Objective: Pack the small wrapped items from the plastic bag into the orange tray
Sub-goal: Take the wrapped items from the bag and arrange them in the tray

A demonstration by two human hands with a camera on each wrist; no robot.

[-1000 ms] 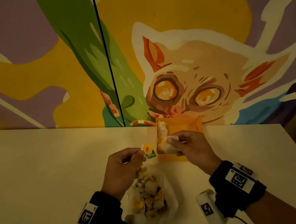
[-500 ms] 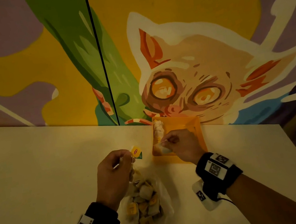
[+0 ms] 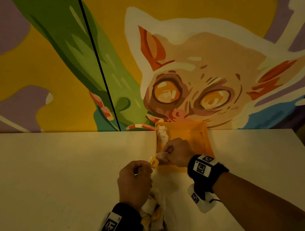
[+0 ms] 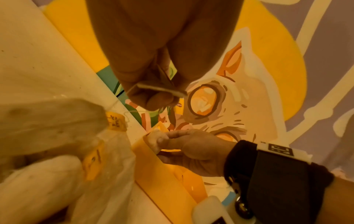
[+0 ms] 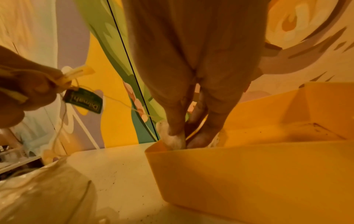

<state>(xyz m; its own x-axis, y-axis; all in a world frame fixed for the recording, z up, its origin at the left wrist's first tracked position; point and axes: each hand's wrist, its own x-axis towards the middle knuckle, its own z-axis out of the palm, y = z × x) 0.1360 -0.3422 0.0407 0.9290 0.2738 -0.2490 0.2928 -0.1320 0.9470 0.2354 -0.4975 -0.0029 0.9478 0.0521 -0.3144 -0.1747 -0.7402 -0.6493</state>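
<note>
1. Compared with a second earlier, the right hand (image 3: 177, 152) had gone lower into the orange tray (image 3: 202, 133); the left hand (image 3: 134, 182) had closed in on the tray's near-left corner.
2. Right hand pinched a pale, soft wrapped item (image 5: 173, 136) at that corner, inside the rim.
3. Left hand was clenched on thin strings and paper tags: a yellow tag (image 3: 153, 162), writing unreadable, and a dark green tag (image 5: 83, 101) reading "Dilmah".
4. Clear crinkled plastic bag (image 3: 154, 221) lay on the matte white table (image 3: 49, 191) under the left wrist, holding more pale items with yellow tags.
</note>
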